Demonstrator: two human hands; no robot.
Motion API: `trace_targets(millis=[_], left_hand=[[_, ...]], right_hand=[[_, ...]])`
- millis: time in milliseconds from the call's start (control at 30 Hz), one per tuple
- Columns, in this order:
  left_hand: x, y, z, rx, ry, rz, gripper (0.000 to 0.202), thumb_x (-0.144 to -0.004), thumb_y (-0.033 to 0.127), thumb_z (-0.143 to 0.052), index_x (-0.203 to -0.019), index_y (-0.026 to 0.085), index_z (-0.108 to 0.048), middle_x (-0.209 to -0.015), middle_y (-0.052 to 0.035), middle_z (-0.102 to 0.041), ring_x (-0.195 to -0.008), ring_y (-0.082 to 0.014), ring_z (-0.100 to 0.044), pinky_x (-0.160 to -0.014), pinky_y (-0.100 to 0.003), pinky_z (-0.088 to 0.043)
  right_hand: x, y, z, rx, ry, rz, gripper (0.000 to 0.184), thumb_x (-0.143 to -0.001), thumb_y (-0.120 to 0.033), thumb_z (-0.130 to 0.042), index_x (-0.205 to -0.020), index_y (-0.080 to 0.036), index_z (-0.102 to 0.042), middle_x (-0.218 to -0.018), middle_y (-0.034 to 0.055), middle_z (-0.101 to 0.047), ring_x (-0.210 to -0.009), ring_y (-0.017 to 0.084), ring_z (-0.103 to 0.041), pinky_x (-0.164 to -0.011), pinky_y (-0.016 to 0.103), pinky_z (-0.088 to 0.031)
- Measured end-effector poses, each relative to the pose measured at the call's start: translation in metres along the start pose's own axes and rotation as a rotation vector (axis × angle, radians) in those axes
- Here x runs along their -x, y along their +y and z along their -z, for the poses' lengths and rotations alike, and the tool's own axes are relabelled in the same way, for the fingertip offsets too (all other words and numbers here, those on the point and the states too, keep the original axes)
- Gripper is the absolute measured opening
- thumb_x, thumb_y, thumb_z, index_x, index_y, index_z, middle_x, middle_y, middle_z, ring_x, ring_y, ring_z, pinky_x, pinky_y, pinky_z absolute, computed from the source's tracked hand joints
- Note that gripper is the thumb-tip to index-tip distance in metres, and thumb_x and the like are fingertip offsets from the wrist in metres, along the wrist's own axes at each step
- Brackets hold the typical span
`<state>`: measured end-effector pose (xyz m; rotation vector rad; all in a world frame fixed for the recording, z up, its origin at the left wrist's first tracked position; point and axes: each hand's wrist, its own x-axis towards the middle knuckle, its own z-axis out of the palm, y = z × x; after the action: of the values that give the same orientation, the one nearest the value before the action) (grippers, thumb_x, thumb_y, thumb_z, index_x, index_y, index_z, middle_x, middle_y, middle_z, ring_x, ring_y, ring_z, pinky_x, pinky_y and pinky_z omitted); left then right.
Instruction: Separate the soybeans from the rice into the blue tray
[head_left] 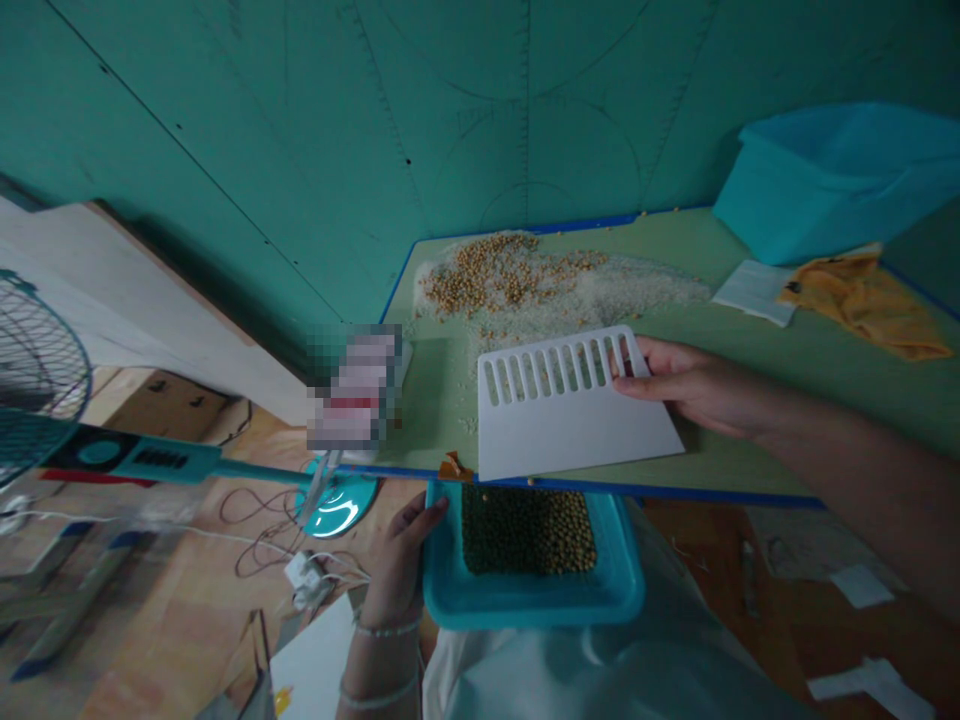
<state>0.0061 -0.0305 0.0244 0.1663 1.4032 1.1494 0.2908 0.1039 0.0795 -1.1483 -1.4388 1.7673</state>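
While the white scraper [570, 420] stands on the table [825, 365] at its near edge, the right hand [690, 385] pinches its slotted top corner with its fingers closed. Left hand [401, 560] grips the teal tray [525, 605] rim just below that edge, beans [525, 530] inside.

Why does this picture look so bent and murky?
Head view: the wide lens bows the table edge and wall lines; head view: light is dim and teal-tinted; head view: one patch is pixelated, the fan is soft.
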Motion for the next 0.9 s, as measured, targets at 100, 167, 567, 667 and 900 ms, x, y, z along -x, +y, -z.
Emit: trace_targets(millis=[100, 167, 567, 667, 900], left_hand=[[-0.001, 0.001, 0.000, -0.008, -0.009, 0.006, 0.043, -0.044, 0.024, -0.090, -0.084, 0.020, -0.075, -0.071, 0.0001, -0.083, -0.076, -0.0270, -0.079, -0.054, -0.027, -0.061], [-0.001, 0.000, -0.001, 0.001, -0.038, 0.008, 0.047, -0.044, 0.025, -0.090, -0.088, 0.020, -0.075, -0.075, -0.0005, -0.084, -0.075, -0.0264, -0.079, -0.054, -0.026, -0.061], [-0.016, -0.013, 0.012, 0.043, -0.156, 0.000, 0.041, -0.054, 0.026, -0.088, -0.092, 0.019, -0.076, -0.073, -0.0035, -0.083, -0.078, -0.0276, -0.079, -0.059, -0.028, -0.062], [-0.017, -0.013, 0.010, 0.030, -0.157, 0.022, 0.039, -0.052, 0.028, -0.089, -0.087, 0.018, -0.077, -0.071, -0.0045, -0.082, -0.077, -0.0281, -0.079, -0.057, -0.027, -0.061], [-0.016, -0.009, 0.001, 0.019, -0.152, 0.053, 0.034, -0.047, 0.026, -0.091, -0.077, 0.017, -0.077, -0.063, -0.0032, -0.080, -0.075, -0.0284, -0.079, -0.058, -0.028, -0.062]], right_hand=[[0.000, -0.001, 0.001, -0.004, 0.021, 0.011, 0.026, -0.065, -0.028, -0.077, -0.088, -0.025, -0.063, -0.090, 0.0010, -0.075, -0.087, 0.024, -0.069, -0.085, 0.041, -0.053], [0.001, -0.003, 0.003, -0.009, 0.078, 0.023, 0.025, -0.065, -0.028, -0.076, -0.086, -0.025, -0.062, -0.085, -0.0003, -0.074, -0.082, 0.023, -0.069, -0.081, 0.041, -0.053], [0.025, -0.016, 0.022, 0.022, 0.566, 0.078, 0.032, -0.045, -0.032, -0.080, -0.071, -0.029, -0.062, -0.072, -0.0037, -0.067, -0.074, 0.021, -0.062, -0.068, 0.033, -0.045], [0.039, -0.008, 0.027, 0.067, 0.639, -0.014, 0.037, -0.036, -0.036, -0.084, -0.062, -0.029, -0.059, -0.066, -0.0035, -0.063, -0.066, 0.020, -0.059, -0.063, 0.032, -0.044], [0.066, 0.002, 0.018, 0.062, 0.608, -0.189, 0.046, -0.031, -0.046, -0.087, -0.060, -0.031, -0.055, -0.072, 0.0007, -0.069, -0.077, 0.030, -0.066, -0.074, 0.044, -0.051]])
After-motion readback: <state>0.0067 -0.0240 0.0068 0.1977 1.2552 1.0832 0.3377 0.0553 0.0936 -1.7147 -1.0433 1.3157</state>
